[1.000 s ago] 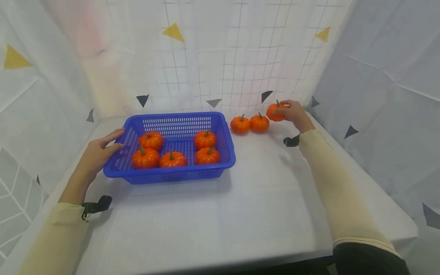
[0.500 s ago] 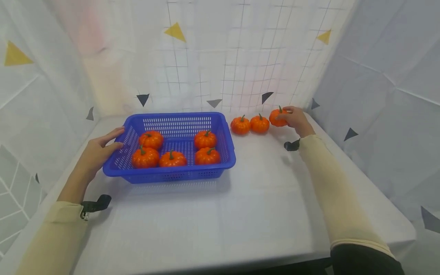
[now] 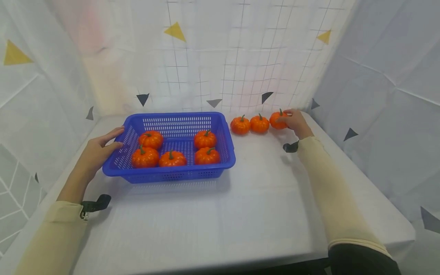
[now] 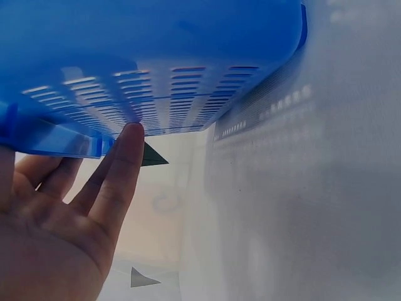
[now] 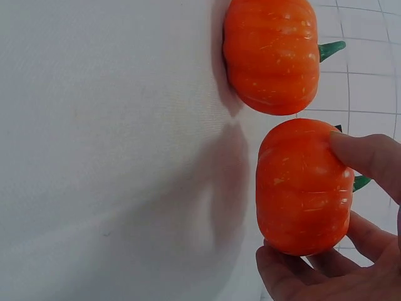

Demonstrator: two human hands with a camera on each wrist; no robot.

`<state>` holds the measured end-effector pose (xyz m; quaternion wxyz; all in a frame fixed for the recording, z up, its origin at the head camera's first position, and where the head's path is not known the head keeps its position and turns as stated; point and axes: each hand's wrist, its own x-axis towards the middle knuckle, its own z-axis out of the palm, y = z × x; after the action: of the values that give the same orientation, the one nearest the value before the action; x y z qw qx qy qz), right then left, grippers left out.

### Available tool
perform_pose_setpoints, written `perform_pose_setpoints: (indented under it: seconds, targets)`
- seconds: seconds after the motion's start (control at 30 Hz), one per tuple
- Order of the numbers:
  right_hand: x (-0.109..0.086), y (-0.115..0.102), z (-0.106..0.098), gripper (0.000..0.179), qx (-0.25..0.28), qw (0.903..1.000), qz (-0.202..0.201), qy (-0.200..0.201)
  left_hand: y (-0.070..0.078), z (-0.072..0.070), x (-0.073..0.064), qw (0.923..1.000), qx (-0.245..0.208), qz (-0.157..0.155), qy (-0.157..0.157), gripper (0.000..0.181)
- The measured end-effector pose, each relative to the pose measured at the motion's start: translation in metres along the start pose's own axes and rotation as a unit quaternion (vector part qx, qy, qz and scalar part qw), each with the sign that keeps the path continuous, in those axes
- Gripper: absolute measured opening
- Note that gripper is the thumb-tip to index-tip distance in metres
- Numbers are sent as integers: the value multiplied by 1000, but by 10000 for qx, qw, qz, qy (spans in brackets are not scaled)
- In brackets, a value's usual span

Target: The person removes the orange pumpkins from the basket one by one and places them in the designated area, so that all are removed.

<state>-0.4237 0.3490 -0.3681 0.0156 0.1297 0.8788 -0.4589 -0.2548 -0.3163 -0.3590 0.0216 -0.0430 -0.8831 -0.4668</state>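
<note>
My right hand (image 3: 295, 121) grips a small orange pumpkin (image 3: 277, 120) with a green stem, at the right end of a row at the back. In the right wrist view its thumb presses the upper side and the fingers curl under the held pumpkin (image 5: 304, 188). Whether its base touches the table cannot be told. A neighbouring pumpkin (image 3: 259, 123) stands just left of it, and another pumpkin (image 3: 240, 125) beyond that. My left hand (image 3: 97, 152) holds the left rim of a blue plastic basket (image 3: 175, 176). In the left wrist view, fingers (image 4: 119, 182) reach against the basket's outer wall.
Several orange pumpkins sit inside the basket, among them a front-middle pumpkin (image 3: 172, 158) and a right-hand pumpkin (image 3: 205, 139). A white cloth covers the table (image 3: 213, 221). White sheets with a printed grid (image 3: 247, 57) hang behind and at both sides.
My right hand has lowered the pumpkin from above the table down beside the other two, moving slightly right. The left hand and basket have stayed in place.
</note>
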Motion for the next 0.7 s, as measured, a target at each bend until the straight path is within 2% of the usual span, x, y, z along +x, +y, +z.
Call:
perform_pose_setpoints:
  seconds: [0.37,0.7]
  targets:
    - [2,11,2,71,-11,9996,-169,-213,0,-1,-1,10000,2,49,23,60]
    - [5,16,2,73,-4,9995,106,-281,0,0,-2,10000,-29,68,9,61]
